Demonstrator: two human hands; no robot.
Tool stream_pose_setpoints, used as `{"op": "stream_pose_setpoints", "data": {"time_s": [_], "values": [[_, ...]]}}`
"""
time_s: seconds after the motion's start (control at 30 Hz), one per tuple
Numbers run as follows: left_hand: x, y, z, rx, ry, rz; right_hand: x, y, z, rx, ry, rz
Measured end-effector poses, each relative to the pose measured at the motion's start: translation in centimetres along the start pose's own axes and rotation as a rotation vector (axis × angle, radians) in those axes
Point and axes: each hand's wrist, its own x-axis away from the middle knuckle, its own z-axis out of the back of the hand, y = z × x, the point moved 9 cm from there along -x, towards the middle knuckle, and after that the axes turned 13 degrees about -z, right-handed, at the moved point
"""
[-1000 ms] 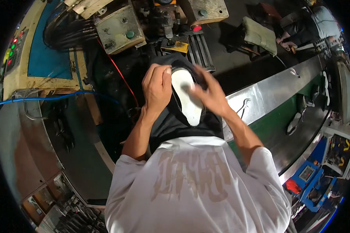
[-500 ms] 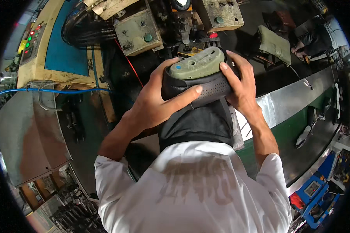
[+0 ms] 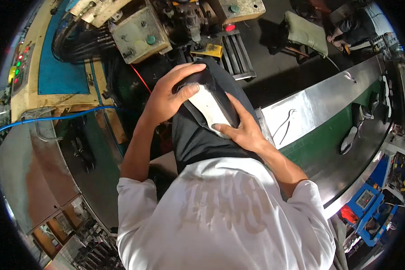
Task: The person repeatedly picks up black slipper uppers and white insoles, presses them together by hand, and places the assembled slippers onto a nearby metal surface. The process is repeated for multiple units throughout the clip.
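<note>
A black shoe upper on a last (image 3: 211, 106) rests over my dark trousers, its underside turned up. The pale insole board shows down its middle, with black upper material along both sides. My left hand (image 3: 168, 94) grips the far left end, thumb on the pale underside and fingers over the black material. Closed round the nearer right end is my right hand (image 3: 244, 130), its thumb pressing the edge of the underside. The last itself is hidden from this side.
Pincers (image 3: 285, 128) lie on the metal ledge (image 3: 317, 102) to the right, beside a dark belt with several shoe parts (image 3: 348, 139). Ahead stand machine control boxes (image 3: 140, 37) and a black slatted rack (image 3: 236, 54). A padded stool (image 3: 305, 33) and another person's legs are at the far right.
The shoe upper has been turned over and brought nearer my body, so the pale underside replaces the green last top. Both hands have shifted their hold; my view has moved slightly right.
</note>
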Motion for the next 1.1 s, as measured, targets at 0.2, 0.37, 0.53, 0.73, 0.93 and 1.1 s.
{"op": "stream_pose_setpoints", "data": {"time_s": [0.2,0.37,0.53,0.73,0.93,1.1], "values": [[1.8,-5.8,-2.1,0.123,-0.019,-0.041,-0.9,3.2,1.6,-0.234,-0.189,-0.101],[0.5,-5.8,-3.7,0.286,-0.068,-0.065,-6.1,-2.3,4.7,-0.238,-0.286,0.121],[-0.5,-5.4,-4.8,0.348,-0.15,-0.1,-7.8,-5.4,3.4,0.031,-0.347,0.261],[-0.2,-7.3,-5.6,0.469,-0.038,-0.049,-7.8,-5.1,3.6,0.072,-0.253,0.366],[-1.0,-7.3,-6.3,0.442,-0.115,-0.061,-9.3,-2.3,3.6,-0.223,-0.42,0.204],[-1.0,-7.8,-6.2,0.457,-0.111,-0.084,-9.7,-2.0,3.1,-0.225,-0.451,0.21]]}}
